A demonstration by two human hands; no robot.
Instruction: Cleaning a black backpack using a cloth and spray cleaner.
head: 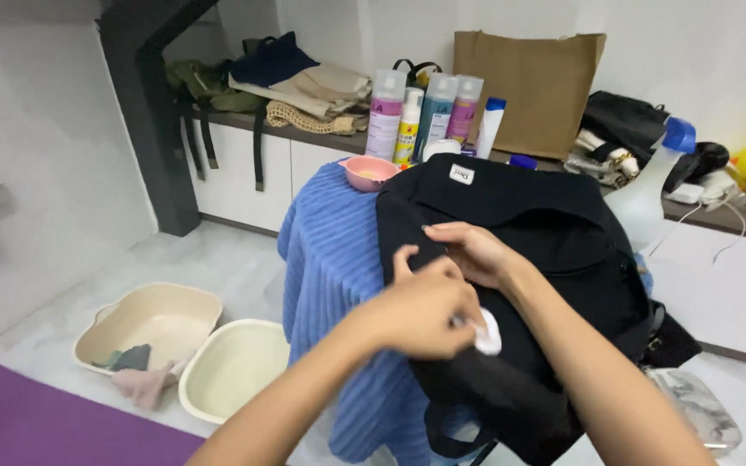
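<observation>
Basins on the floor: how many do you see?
2. A beige basin sits left of the blue-draped table, with cloths inside. A cream basin lies right beside it, nearer the table, partly behind the left arm. More could be hidden behind the table.

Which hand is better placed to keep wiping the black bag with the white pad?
Left, probably. The left hand already pinches the white pad against the black backpack, while the right hand is pressed flat on the fabric above it, steadying it.

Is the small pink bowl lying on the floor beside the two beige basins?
No, the small pink bowl sits on the blue ribbed cloth, up behind the black fabric bag.
</observation>
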